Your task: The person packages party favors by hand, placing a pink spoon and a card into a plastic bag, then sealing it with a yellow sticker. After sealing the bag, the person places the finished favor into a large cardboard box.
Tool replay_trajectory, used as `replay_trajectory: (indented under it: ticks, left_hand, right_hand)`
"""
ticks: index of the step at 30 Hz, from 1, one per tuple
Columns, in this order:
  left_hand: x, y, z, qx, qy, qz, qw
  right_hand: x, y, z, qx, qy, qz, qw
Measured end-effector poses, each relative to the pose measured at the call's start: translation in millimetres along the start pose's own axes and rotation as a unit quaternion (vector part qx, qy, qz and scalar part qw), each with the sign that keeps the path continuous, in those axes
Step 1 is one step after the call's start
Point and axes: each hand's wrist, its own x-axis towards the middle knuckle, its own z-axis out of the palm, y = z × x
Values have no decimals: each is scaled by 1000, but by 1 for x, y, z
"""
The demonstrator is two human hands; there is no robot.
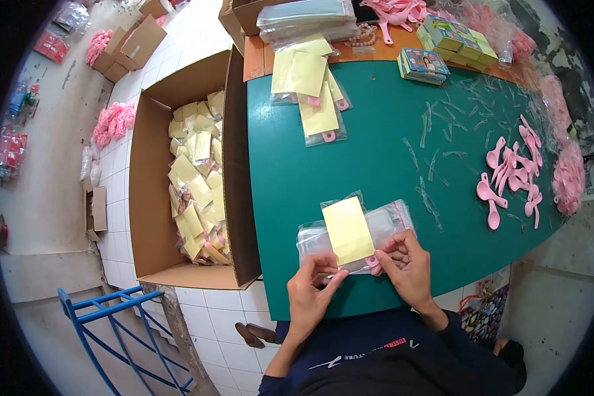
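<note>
A clear bag with a yellow card (348, 229) lies at a slant over a stack of clear plastic bags (391, 218) near the front edge of the green table. The end of a pink spoon (372, 261) shows at the bag's lower right corner. My left hand (313, 290) pinches the bag's lower left edge between thumb and fingers. On the other side, my right hand (406, 264) has thumb and index finger closed at the lower right corner, beside the pink spoon end.
Left of the green table (376, 158) stands a cardboard box (178, 275) holding bagged yellow cards (201, 191). More bagged cards (320, 113) lie at the table's back left. Pink spoons (493, 193) lie at right, near plastic strips (429, 204). Small card stacks (422, 67) sit behind.
</note>
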Motion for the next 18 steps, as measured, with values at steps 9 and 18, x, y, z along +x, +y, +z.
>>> replay_trajectory:
  ticks: [9,18]
  left_hand:
    - [-6,-18,-1,-50,-17,12,999]
    - [33,37,-12,99,-64,152,981]
  right_hand:
    - [-1,-4,0,-60,-27,-29,997]
    - [25,-23,-17,-156,-23,-126,979]
